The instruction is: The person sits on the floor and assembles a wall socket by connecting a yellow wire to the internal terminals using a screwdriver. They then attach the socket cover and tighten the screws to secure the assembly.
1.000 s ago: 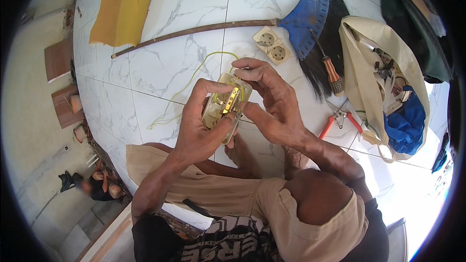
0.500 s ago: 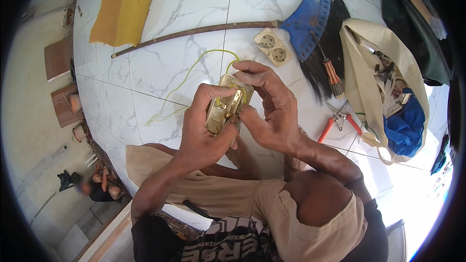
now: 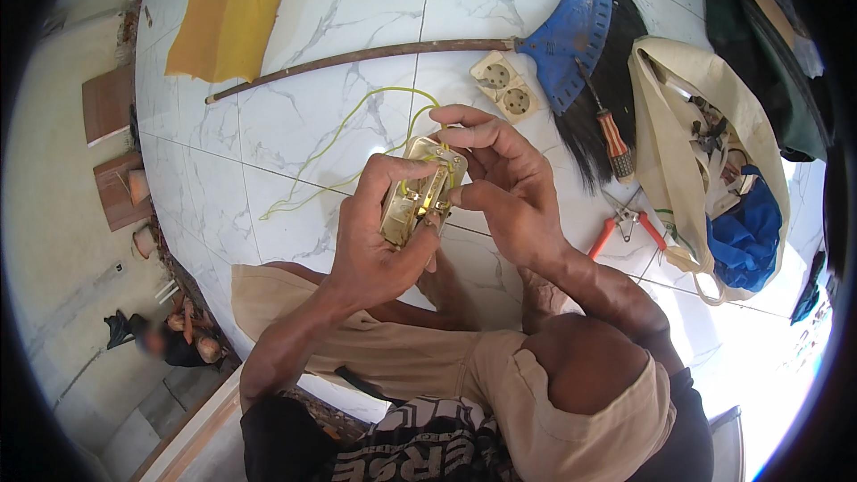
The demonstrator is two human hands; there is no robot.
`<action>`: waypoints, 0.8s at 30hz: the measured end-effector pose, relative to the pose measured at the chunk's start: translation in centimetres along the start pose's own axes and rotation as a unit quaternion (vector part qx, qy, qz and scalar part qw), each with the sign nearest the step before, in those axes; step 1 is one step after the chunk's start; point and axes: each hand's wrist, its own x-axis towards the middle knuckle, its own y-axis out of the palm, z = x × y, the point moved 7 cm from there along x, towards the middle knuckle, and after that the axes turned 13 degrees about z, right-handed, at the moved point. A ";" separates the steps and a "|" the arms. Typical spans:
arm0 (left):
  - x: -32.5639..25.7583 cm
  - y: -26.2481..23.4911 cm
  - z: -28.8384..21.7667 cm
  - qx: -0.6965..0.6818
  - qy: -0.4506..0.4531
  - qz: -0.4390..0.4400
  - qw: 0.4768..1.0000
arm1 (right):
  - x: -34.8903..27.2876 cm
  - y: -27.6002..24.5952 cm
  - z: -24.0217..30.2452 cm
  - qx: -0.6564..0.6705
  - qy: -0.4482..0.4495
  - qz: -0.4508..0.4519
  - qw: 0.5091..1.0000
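Left hand (image 3: 379,241) wraps around a cream socket insert (image 3: 420,192) with brass-coloured metal parts; grip closed on it from below and from the side, thumb across its near edge. The insert is held above the white marble-patterned tiled floor (image 3: 295,116), over the person's lap, not resting on anything. Palm and fingers hide its lower half; internal details are hard to make out.

Right hand (image 3: 504,187) pinches at the insert's top right corner, fingertips closed there. A thin yellow-green wire (image 3: 344,129) runs from that corner in a loop across the floor to the left; whether the fingertips hold the wire end or the insert's edge cannot be told, since the fingers cover the join.

Around: a double socket faceplate (image 3: 504,87) lies on the floor just beyond the hands, beside a blue broom (image 3: 571,31) with dark bristles. A screwdriver with an orange handle (image 3: 611,138) lies on the bristles. Red-handled pliers (image 3: 625,228) lie near the right wrist. A beige cloth bag (image 3: 665,125) holds tools, contents partly hidden. A yellow cloth (image 3: 228,22) lies far left.
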 end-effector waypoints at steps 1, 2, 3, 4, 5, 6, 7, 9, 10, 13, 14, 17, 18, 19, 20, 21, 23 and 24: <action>0.0 0.0 0.0 -0.001 0.002 0.001 1.000 | 0.0 -0.2 -0.1 0.023 0.022 -0.007 0.999; 0.0 0.0 0.0 -0.003 0.004 0.002 1.000 | 0.1 -0.3 0.0 0.047 0.043 -0.014 0.998; 0.1 0.0 0.0 -0.004 0.006 0.003 1.000 | 0.1 -0.4 -0.2 0.071 0.065 -0.021 0.995; 0.1 0.1 0.1 0.004 0.005 0.019 1.000 | 0.2 -0.5 -0.1 0.071 0.068 -0.022 0.995; 0.1 0.0 0.1 0.013 0.004 0.035 0.999 | 0.2 -0.5 -0.1 0.071 0.071 -0.022 0.995; 0.1 0.1 0.1 0.021 0.004 0.052 0.998 | 0.2 -0.6 -0.1 0.071 0.075 -0.023 0.994; 0.1 0.1 0.0 0.010 0.007 0.034 0.999 | 0.2 -0.5 0.0 0.055 0.062 -0.026 0.996; 0.1 0.1 -0.1 -0.011 0.016 -0.002 1.000 | 0.2 0.0 0.2 0.022 0.038 -0.030 0.999; 0.2 0.2 -0.1 0.005 0.011 0.013 1.000 | 0.2 0.0 0.2 0.017 0.036 -0.032 0.999; 0.1 0.1 0.0 0.024 0.004 0.031 0.999 | 0.4 -0.2 0.0 0.022 0.051 -0.038 0.998; 0.1 0.0 0.2 0.013 0.006 0.018 1.000 | 0.4 -0.3 0.0 0.039 0.068 -0.040 0.996; 0.1 0.0 0.1 -0.001 0.013 0.013 1.000 | 0.5 -0.7 0.0 0.070 0.108 -0.036 0.991; 0.1 0.1 0.1 -0.002 0.015 0.017 1.000 | 0.5 -0.8 0.0 0.077 0.120 -0.033 0.989; 0.1 0.1 0.1 -0.014 0.018 0.019 1.000 | 0.6 -0.8 0.1 0.084 0.125 -0.028 0.988; 0.2 0.1 0.1 -0.025 0.020 0.020 0.999 | 0.7 -0.8 0.2 0.091 0.130 -0.023 0.987; 0.2 0.1 0.1 -0.036 0.023 0.022 0.999 | 0.8 -0.8 0.2 0.097 0.134 -0.018 0.986; 0.3 0.1 0.2 -0.060 0.025 0.038 0.997 | 0.9 -0.8 0.4 0.071 0.118 -0.004 0.990; 0.3 0.0 0.2 -0.072 0.026 0.046 0.996 | 1.0 -0.7 0.5 0.057 0.110 0.003 0.992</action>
